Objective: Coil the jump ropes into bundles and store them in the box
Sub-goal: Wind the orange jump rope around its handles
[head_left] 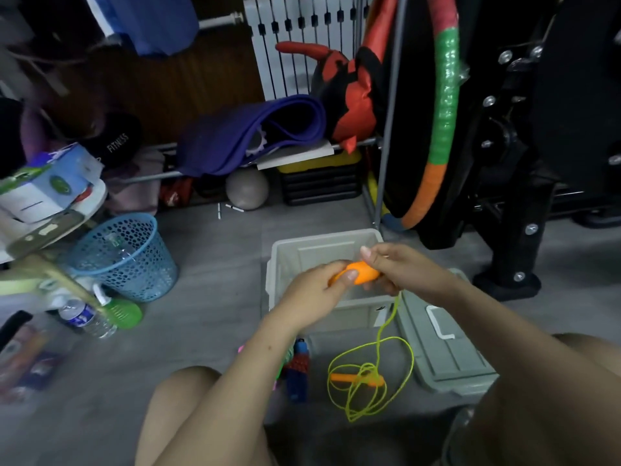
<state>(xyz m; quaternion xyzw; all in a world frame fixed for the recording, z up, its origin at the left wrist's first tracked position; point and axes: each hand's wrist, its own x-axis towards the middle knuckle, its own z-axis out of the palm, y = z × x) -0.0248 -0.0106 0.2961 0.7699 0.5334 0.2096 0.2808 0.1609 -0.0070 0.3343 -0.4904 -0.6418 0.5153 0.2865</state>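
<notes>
Inspector A: Centre of frame. Both hands hold one orange handle (pixel 358 272) above the open grey box (pixel 322 250). The left hand (pixel 311 290) has its fingers curled round the handle's near end, thumb on top. The right hand (pixel 403 272) pinches the far end, where the yellow-green rope (pixel 379 338) leaves it.

Inspector B: And the rope itself?

Inspector A: It hangs from the handle down past the box's front wall to the floor, lower centre, and lies there in loose uneven loops. The second orange handle (pixel 349 378) sits among those loops. Not yet coiled, in my judgement.

Inspector B: Recommendation for the step?

Inspector A: Keep one hand fixed on the handle as anchor; let the other draw rope up in even loops of like length, laying each beside the last. Watch the tangle round the floor handle: pull slowly so it does not knot.

Inspector B: Anything nearby?

Inspector A: The lid (pixel 447 351) lies just right of the box. A blue-handled rope (pixel 299 368) waits on the floor at lower centre-left, partly hidden by the left forearm.
</notes>
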